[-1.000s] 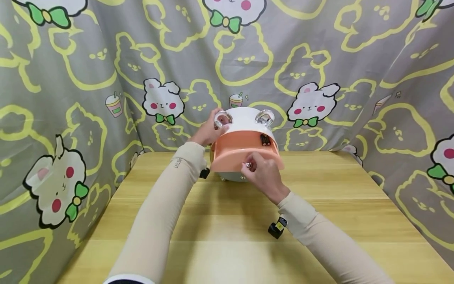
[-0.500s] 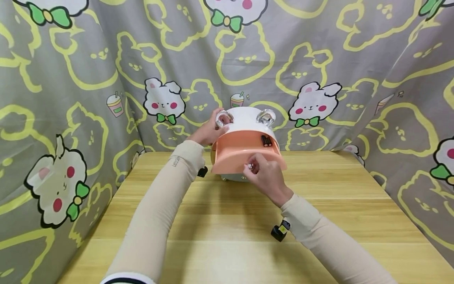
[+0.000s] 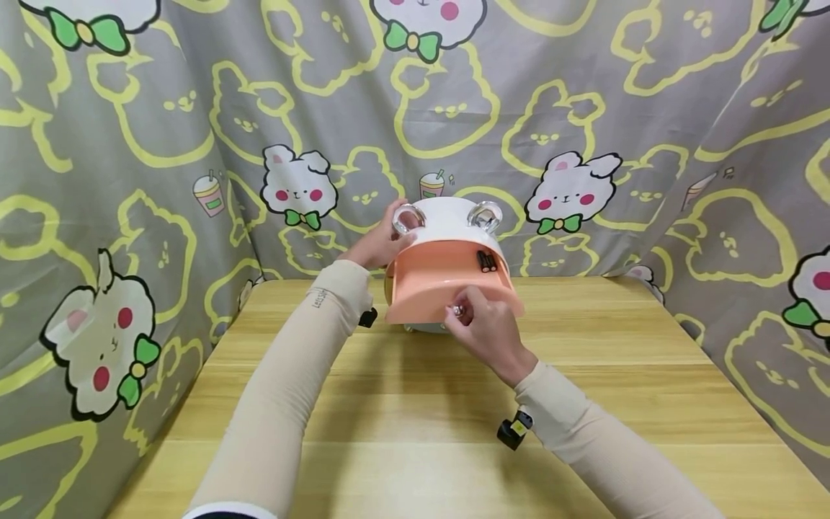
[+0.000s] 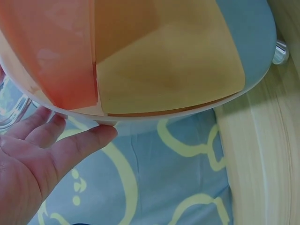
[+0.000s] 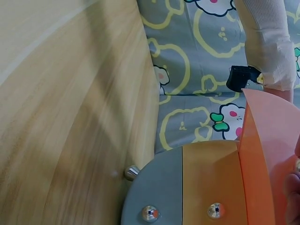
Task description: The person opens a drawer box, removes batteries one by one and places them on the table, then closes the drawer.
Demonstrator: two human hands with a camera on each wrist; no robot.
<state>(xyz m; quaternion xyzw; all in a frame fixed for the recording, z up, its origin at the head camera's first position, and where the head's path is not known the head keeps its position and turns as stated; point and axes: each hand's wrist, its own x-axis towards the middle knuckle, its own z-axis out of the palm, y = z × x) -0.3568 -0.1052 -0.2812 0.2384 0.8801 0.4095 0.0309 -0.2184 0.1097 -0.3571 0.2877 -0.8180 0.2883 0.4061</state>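
A small rounded desktop drawer cabinet, with a white top (image 3: pixel 446 218) and clear ear-like loops, stands toward the back of the table. Its peach top drawer (image 3: pixel 421 299) is pulled out, and small black cylinders, like batteries (image 3: pixel 486 261), lie inside at the right. My right hand (image 3: pixel 489 328) pinches the shiny round knob (image 3: pixel 458 311) on the drawer front. Against the cabinet's upper left side rests my left hand (image 3: pixel 382 241), beside the left loop; in the left wrist view its fingers (image 4: pixel 82 145) look straight along the white edge.
Below lie a yellow drawer (image 5: pixel 211 178) and a grey-blue one (image 5: pixel 159 187), each with a round knob. Short metallic feet (image 5: pixel 132 172) carry the cabinet on the wooden table (image 3: pixel 402 461). A patterned curtain (image 3: pixel 447 108) hangs close behind and at both sides.
The peach drawer has come slightly farther out and its front sits a little lower in view, the right hand moving with it. My left hand stays by the left loop.
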